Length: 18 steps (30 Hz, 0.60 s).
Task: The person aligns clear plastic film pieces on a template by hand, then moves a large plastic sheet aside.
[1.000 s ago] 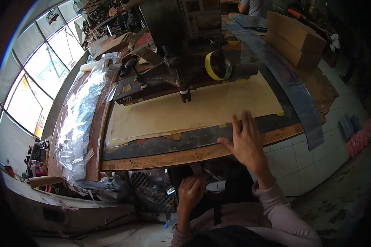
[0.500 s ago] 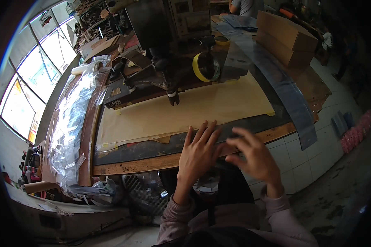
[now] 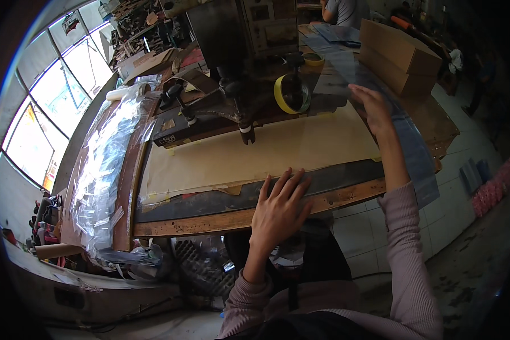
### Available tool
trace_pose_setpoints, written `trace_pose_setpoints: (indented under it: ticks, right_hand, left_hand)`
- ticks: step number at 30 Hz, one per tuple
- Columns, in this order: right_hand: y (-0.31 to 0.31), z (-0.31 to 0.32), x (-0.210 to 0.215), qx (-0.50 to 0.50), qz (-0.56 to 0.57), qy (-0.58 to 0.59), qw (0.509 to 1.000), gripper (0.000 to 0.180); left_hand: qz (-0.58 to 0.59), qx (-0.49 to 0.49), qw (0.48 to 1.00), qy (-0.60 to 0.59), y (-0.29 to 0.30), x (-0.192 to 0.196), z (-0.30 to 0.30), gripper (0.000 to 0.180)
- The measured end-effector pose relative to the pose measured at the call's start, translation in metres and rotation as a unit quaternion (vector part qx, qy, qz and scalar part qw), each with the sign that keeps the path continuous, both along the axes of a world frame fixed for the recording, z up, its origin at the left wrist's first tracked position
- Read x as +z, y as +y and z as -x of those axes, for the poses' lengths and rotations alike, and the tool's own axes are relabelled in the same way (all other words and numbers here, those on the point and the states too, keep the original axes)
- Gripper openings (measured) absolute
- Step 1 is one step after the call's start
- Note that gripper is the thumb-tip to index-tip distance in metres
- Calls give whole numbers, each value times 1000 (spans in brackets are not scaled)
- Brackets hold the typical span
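My left hand [image 3: 279, 207] lies with its fingers spread at the front edge of the workbench. Its fingertips are at the near edge of a long cream-coloured sheet [image 3: 226, 161], which is fixed with bits of yellow tape on a dark board [image 3: 345, 174]. Farther right, my right hand [image 3: 374, 110] is stretched forward past the sheet's right end. Its fingers are extended, by a long strip of bluish see-through plastic sheeting [image 3: 411, 144]; whether they touch it I cannot tell. Above the sheet stands a dark machine head with a forked metal tip [image 3: 247, 135].
A yellow tape roll [image 3: 289, 93] stands behind the cream sheet. Cardboard boxes [image 3: 399, 56] sit at the far right. Shiny plastic strips [image 3: 105, 164] hang along the left side. A wooden rail [image 3: 209, 226] edges the bench. Another person [image 3: 345, 12] sits at the back.
My right hand has moved forward and right, from beside the left hand to the plastic sheeting. My left hand stays at the bench's front edge. The view has shifted slightly.
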State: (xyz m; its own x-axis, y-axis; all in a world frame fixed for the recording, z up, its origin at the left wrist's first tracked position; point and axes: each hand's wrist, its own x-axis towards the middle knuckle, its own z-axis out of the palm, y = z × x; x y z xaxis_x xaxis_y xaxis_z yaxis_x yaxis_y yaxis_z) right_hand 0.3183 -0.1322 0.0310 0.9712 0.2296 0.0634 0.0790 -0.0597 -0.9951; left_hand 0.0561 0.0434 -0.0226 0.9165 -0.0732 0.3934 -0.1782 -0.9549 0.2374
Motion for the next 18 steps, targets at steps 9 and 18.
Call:
trace_pose_setpoints:
  ticks: [9,18]
  right_hand:
    - [-7,-46,-1,31,-93,34,995,24]
    - [22,-94,-30,-42,-104,-72,991,21]
  left_hand:
    - [10,-15,1000,-11,2,1,2,48]
    - [14,-23,999,-20,3,-2,-1,52]
